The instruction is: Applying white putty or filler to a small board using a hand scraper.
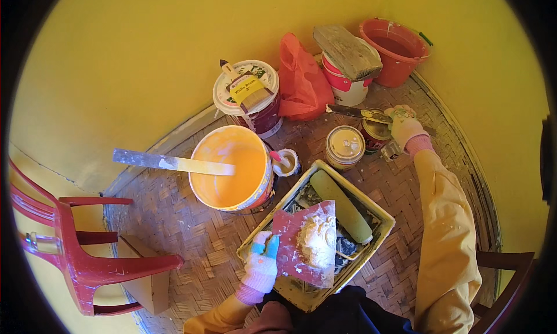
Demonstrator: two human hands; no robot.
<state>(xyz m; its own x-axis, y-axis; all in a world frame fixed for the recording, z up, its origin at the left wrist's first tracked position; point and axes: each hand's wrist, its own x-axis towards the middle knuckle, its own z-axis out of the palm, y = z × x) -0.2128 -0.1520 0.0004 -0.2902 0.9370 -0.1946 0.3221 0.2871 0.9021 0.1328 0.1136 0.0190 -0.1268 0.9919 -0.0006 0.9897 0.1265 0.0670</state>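
Note:
My left hand, in a knitted glove, grips a dark red plastic scraper bearing a mound of whitish putty. The scraper is above a yellow paint tray, where a green paint roller lies. At the right, my gloved right hand is closed on a paint-smeared flat tool whose kind I cannot tell; it reaches over a dark red tin. Beside that tin stand a lidded metal can and a small clear container.
An open bucket of orange paint has a stir stick across its rim. Behind are a lidded pail with a paintbrush, a red plastic bag, a pail under a wooden block and an orange bucket. A red plastic chair is left.

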